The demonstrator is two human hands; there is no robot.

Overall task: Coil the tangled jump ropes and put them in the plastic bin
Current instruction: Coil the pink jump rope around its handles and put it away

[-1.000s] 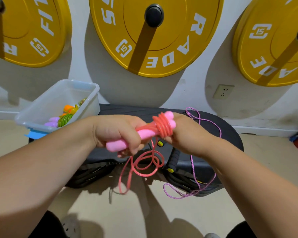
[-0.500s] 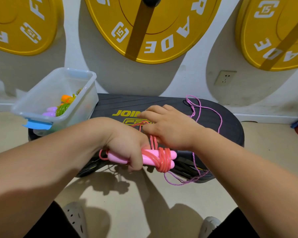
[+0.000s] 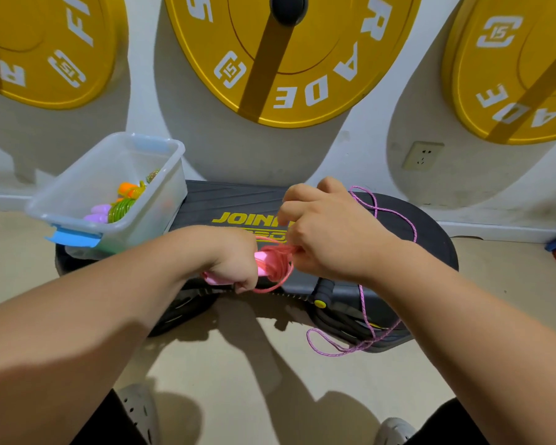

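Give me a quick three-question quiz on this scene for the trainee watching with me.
1. True or false: the plastic bin holds nothing yet.
2. The left hand grips: A the pink handles, B a dumbbell, C a towel?
3. What colour is the cord lying loose across the black platform?
Key: 1 false, a green coiled rope already lies in it; 2 A; 3 purple.
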